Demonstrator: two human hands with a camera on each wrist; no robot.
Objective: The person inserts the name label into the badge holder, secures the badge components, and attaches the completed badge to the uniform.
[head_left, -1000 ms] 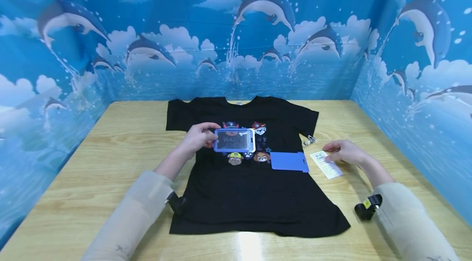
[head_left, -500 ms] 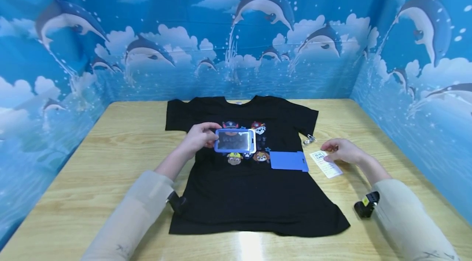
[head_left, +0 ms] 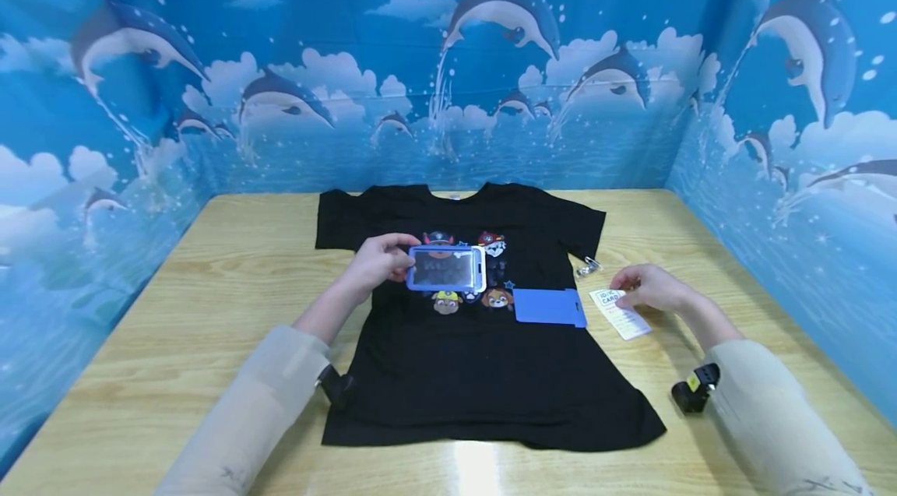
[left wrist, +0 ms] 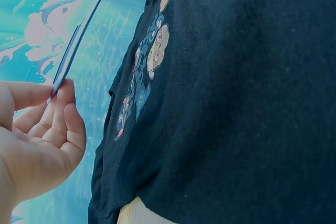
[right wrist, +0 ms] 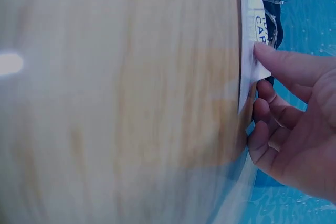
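Observation:
My left hand (head_left: pixel 378 266) pinches the left end of a blue card holder frame (head_left: pixel 412 282) with a clear window, held over a black T-shirt (head_left: pixel 490 371). Seen edge-on in the left wrist view, the card holder (left wrist: pixel 73 45) is gripped between thumb and fingertips. At the shirt's right, my right hand (head_left: pixel 655 290) pinches the upper edge of a small white paper card (head_left: pixel 627 322) printed "ID/IC CARD". In the right wrist view the thumb lies on the card (right wrist: pixel 247 61), with fingertips at its edge. A flat blue panel (head_left: pixel 548 307) lies on the shirt.
A small metal clip (head_left: pixel 589 268) lies by the shirt's right sleeve. Cartoon dog faces (head_left: pixel 446 302) are printed on the shirt's chest. The wooden table (head_left: pixel 231 293) is bordered by a blue dolphin-print curtain (head_left: pixel 448 145) at the back and sides.

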